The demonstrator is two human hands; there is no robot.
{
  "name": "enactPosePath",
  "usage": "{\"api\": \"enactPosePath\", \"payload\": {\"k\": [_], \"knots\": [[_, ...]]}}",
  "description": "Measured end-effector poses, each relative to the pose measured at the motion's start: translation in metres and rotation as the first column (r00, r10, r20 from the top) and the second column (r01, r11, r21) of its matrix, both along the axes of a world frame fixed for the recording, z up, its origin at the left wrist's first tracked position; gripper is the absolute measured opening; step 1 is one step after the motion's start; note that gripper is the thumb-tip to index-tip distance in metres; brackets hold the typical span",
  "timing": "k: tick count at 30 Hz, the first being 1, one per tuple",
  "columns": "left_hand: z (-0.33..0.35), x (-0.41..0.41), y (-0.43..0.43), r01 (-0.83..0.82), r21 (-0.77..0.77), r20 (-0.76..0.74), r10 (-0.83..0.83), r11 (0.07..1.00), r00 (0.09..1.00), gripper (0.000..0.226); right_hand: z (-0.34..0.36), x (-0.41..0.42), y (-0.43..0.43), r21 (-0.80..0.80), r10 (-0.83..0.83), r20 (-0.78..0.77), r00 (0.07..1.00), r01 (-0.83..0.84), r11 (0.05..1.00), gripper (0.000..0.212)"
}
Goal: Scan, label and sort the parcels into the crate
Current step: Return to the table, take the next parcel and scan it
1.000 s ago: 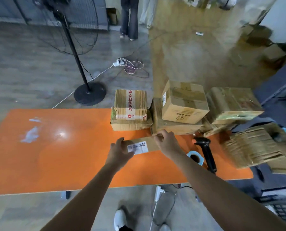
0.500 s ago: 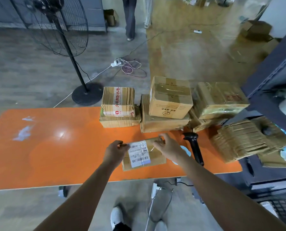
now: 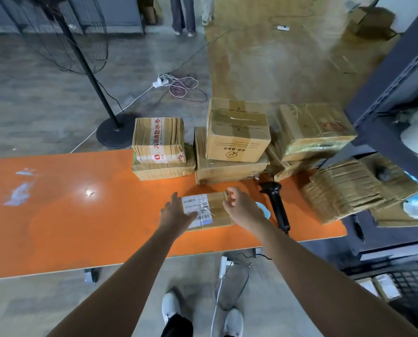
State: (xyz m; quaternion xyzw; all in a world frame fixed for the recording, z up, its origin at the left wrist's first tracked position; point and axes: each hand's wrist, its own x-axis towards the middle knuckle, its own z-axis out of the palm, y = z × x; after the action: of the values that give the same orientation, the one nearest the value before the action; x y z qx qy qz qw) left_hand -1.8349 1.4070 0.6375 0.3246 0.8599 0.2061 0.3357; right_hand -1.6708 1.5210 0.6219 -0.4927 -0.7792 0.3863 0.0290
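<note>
A small brown parcel (image 3: 215,212) lies flat on the orange table (image 3: 81,215), its white barcode label (image 3: 197,207) facing up. My left hand (image 3: 176,215) rests on the parcel's left edge with the fingers stretched out. Over the parcel's right end hovers my right hand (image 3: 242,207), fingers loosely curled and holding nothing. A black handheld scanner (image 3: 274,205) lies just right of that hand. The black crate (image 3: 412,285) stands on the floor at the lower right, with a few parcels in it.
Stacked cardboard parcels (image 3: 237,132) line the table's far edge, and a bundle of flattened cardboard (image 3: 349,190) fills its right end. A tape roll (image 3: 265,211) peeks out beside my right hand. A dark metal shelf (image 3: 397,93) rises at right. A standing fan (image 3: 115,132) and cables are on the floor beyond.
The parcel was turned label up and lowered flat onto the table. Both hands have loosened their grip on its ends.
</note>
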Motion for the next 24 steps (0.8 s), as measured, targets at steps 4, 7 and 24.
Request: {"api": "enactPosePath", "payload": {"k": [4,7,24], "knots": [[0.004,0.013,0.011,0.047,-0.020,-0.035,-0.048,0.999,0.998,0.092,0.008,0.016,0.010,0.004,-0.030,-0.050,0.998,0.031,1.000,0.052],[0.007,0.029,0.027,0.104,-0.001,-0.047,-0.104,0.995,0.993,0.095,0.013,0.037,0.022,0.050,-0.071,-0.040,0.997,0.073,0.996,0.049],[-0.003,0.117,0.071,0.288,-0.038,-0.196,-0.290,0.957,0.937,0.107,-0.048,0.110,0.062,-0.193,-0.391,0.062,0.918,0.396,0.898,0.041]]}}
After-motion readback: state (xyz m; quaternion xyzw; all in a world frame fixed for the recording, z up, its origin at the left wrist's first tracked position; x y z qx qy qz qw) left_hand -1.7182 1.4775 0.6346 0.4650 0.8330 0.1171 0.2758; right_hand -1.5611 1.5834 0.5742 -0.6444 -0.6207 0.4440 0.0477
